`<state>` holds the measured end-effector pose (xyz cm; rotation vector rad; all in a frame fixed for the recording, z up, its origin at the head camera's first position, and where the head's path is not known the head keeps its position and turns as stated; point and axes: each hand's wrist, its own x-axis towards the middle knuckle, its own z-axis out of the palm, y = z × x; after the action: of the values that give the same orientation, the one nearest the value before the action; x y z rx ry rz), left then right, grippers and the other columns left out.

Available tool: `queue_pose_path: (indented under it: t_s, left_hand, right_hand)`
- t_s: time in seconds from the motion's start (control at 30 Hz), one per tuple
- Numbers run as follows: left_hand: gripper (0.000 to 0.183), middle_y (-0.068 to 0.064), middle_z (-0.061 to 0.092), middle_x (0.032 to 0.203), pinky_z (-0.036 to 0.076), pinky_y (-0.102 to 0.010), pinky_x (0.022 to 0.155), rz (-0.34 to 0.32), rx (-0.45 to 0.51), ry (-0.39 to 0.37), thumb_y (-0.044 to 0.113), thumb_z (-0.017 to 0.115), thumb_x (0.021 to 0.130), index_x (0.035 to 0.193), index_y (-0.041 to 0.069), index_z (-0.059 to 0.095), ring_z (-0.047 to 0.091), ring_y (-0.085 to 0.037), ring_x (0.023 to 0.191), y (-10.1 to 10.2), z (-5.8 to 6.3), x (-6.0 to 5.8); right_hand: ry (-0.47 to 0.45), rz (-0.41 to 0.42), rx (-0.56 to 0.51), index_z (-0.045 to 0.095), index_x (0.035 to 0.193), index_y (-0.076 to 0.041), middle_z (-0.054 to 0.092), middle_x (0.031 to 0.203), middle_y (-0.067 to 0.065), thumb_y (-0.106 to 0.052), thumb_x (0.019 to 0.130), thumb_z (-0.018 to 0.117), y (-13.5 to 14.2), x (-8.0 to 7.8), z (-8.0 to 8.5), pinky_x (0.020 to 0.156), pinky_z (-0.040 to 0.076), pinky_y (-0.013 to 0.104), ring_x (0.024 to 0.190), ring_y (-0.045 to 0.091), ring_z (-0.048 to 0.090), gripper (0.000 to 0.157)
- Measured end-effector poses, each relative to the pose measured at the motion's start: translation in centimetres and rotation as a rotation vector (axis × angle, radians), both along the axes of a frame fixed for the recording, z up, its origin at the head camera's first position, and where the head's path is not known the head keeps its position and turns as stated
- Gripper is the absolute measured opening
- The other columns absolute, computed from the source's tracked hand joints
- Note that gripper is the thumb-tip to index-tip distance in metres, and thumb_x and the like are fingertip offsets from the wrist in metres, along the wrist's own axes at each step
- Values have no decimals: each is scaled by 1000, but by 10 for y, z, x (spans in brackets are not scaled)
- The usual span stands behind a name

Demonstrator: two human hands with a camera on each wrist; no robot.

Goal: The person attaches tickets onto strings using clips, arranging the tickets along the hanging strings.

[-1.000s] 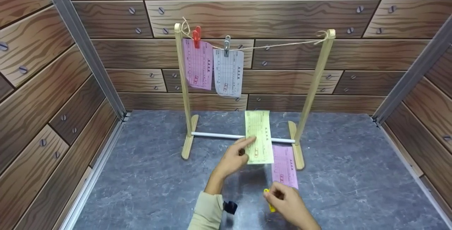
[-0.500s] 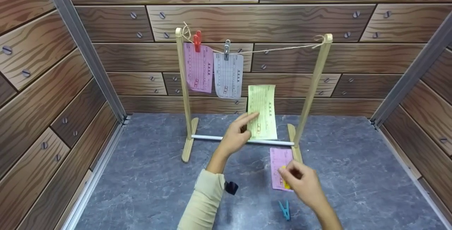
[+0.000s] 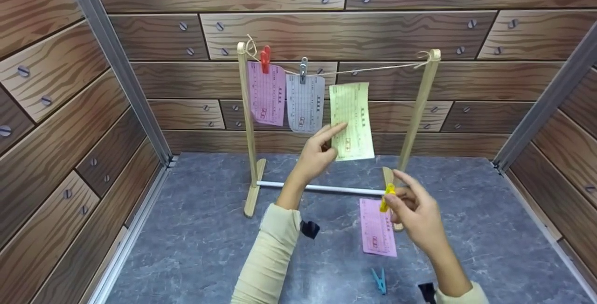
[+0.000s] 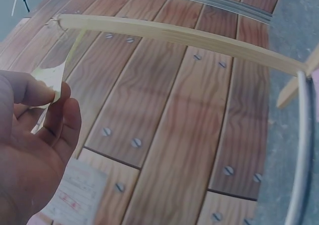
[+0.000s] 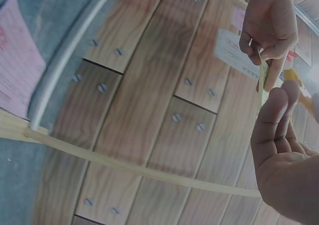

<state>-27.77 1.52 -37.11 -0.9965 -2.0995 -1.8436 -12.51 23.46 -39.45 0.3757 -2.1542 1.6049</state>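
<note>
My left hand (image 3: 318, 155) pinches a yellow printed slip (image 3: 353, 117) by its left edge, holding it upright below the string (image 3: 373, 69). In the left wrist view the thumb and fingers (image 4: 59, 98) close on the paper. Lower and to the right, my right hand (image 3: 418, 213) grips a yellow clothespin (image 3: 387, 197) between thumb and fingers; that clothespin (image 5: 297, 88) also shows in the right wrist view. To the left on the string hang a pink slip (image 3: 268, 96) under a red clothespin (image 3: 265, 59) and a white slip (image 3: 305, 106) under a metal clip (image 3: 303, 71).
The string runs between two wooden posts (image 3: 422, 103) joined low by a white rod (image 3: 326, 189). Another pink slip (image 3: 375, 229) lies on the grey tabletop (image 3: 186, 248) by the right foot. A blue clothespin (image 3: 380, 280) lies nearer the front. Wood-patterned walls surround the table.
My left hand has raised the yellow slip from near the rod toward the string. My right hand has moved up and right with the yellow clothespin, uncovering the blue one.
</note>
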Motion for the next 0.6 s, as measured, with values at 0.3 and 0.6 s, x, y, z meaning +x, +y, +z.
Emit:
queue_pose_path:
  t_s: [0.3,0.6]
  left_hand:
    - [67,-19,49,143,46,-22,61,-96,88,-16,-16,50,81,145,1,53,52,-12,78,-3,24,-12]
    - [68,-10,48,151,51,-24,69,-154,107,-25,-17,52,80,146,1,51,55,-16,105,8,48,-28]
  right_hand:
    - [23,45,-24,61,124,7,69,101,17,7,91,68,3,-4,22,55,56,28,65,19,65,33]
    - [48,33,57,65,124,-1,68,102,9,6,88,72,3,-8,32,56,54,26,66,23,63,37]
